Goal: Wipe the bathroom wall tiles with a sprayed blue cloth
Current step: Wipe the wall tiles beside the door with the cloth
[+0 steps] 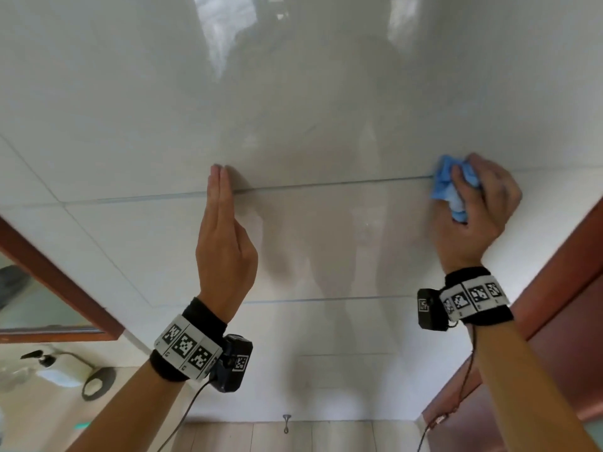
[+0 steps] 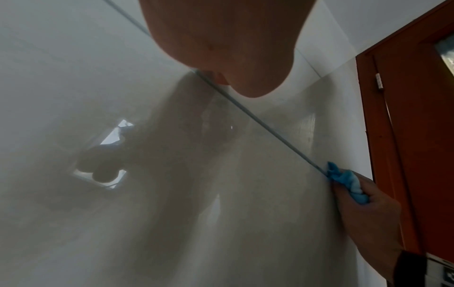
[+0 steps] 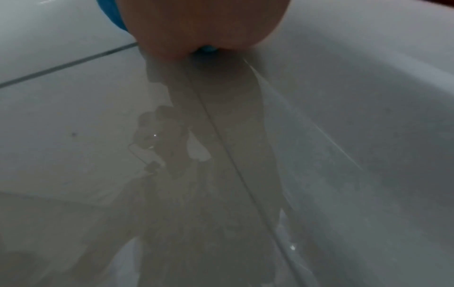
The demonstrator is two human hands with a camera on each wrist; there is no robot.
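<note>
Nearby: red door frame (image 1: pixel 554 272) right of right hand (image 1: pixel 479 210) clutching blue cloth (image 1: pixel 452 190); left hand (image 1: pixel 225 243) flat-fingered on wall tiles (image 1: pixel 326 125); right fingertips hidden.

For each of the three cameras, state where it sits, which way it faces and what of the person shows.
Head: looks along the tiled wall; both forearms, left hand, right hand gripping the blue cloth.
Left wrist: faces the wall; own palm, plus the cloth.
Right wrist: faces the wall; own palm over the cloth.
Shared: cloth, grout line.
</note>
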